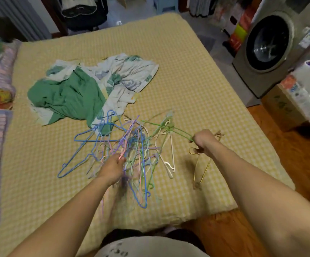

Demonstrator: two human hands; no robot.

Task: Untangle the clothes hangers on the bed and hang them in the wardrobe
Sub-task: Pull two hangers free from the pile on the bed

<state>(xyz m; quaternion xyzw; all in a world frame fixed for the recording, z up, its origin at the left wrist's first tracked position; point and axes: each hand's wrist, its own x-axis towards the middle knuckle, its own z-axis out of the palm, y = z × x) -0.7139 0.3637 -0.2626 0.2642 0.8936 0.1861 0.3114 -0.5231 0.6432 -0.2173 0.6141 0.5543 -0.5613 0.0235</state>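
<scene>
Head view: tangled hangers (131, 151) lie heaped on the near part of the bed (187, 75), just before a crumpled green-and-white cloth (87, 89). Left hand (113, 168) grips wires in the heap's middle; right hand (203, 140) grips a green hanger (167, 127) and a gold hanger (201, 168). Risk, as judged: pulling apart may snag hooks, drag the heap off the edge, or bend wire.
</scene>
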